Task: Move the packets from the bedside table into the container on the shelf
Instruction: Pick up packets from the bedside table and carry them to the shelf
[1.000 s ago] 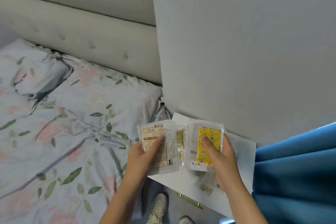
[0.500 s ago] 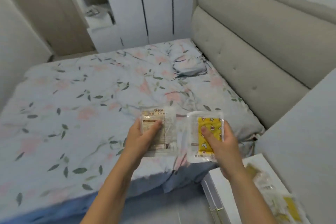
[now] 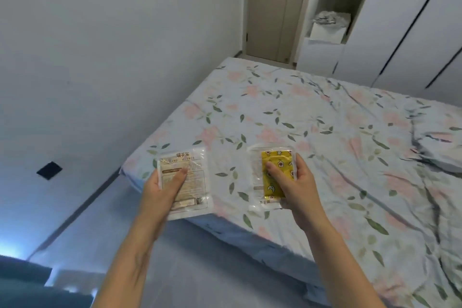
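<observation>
Each hand grips one flat, glossy packet — left hand (image 3: pixel 160 189), beige packet (image 3: pixel 191 177); right hand (image 3: pixel 296 182), yellow packet (image 3: pixel 273 170).

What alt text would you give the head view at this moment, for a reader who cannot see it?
A person's left hand holds a beige packet and the right hand a yellow patterned packet, both held up over the corner of a bed with a floral sheet. Across the room stand a door and open white shelves.

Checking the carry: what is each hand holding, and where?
Left hand pinches the beige packet at its left side; right hand pinches the yellow packet at its right side.
</observation>
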